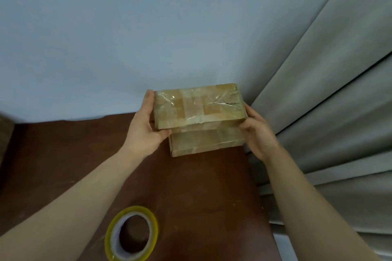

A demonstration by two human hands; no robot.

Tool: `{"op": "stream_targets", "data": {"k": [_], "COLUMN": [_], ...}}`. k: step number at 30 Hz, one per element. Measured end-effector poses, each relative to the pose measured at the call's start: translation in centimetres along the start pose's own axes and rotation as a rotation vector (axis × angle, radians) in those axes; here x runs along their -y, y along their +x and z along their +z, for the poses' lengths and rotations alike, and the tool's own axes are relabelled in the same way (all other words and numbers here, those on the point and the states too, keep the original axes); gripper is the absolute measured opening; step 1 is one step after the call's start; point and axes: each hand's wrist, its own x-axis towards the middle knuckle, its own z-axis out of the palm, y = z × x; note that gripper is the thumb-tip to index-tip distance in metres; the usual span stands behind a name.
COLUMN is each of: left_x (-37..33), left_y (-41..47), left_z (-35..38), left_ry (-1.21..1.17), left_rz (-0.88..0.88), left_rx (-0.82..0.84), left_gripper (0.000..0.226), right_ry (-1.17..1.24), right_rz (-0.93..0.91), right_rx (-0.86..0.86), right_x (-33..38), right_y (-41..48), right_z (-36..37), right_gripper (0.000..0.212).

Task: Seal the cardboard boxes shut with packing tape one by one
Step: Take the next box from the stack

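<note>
A: While both hands clasp its short ends, where is the taped box (197, 106)?
B: Between the fingers. The left hand (146, 125) and right hand (256, 131) curl round opposite ends, over a second box (203, 142) below the fingertips.
A: Handling?
B: Probably light and stiff. Its glossy tape looks slippery, so the ends suit best. The tape roll (131, 233) lies behind the wrists.

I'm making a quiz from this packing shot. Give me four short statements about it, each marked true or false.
1. The left hand and right hand both hold the upper box. True.
2. The tape roll is in the right hand. False: it lies on the table.
3. A lower box lies on the table beneath the held one. True.
4. The upper box bears no tape. False: clear tape covers it.
</note>
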Motion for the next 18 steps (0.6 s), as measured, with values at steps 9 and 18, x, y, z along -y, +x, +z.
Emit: {"op": "stream_targets", "data": {"k": [9, 18], "left_x": [0.4, 1.2], "left_y": [3.5, 4.2], "left_z": [2.9, 4.4], "left_ry": [0.14, 0.277], "left_rz": [0.053, 0.03], "left_rx": [-0.017, -0.071], "left_gripper": [0.092, 0.067], "right_ry": [0.037, -0.17], "right_rz": [0.056, -0.022], "right_rx": [-0.236, -0.378], "right_x": [-0.9, -1.7], "right_y": [5.0, 6.6], "right_z": [-0.8, 0.0], "right_gripper": [0.037, 0.051]}}
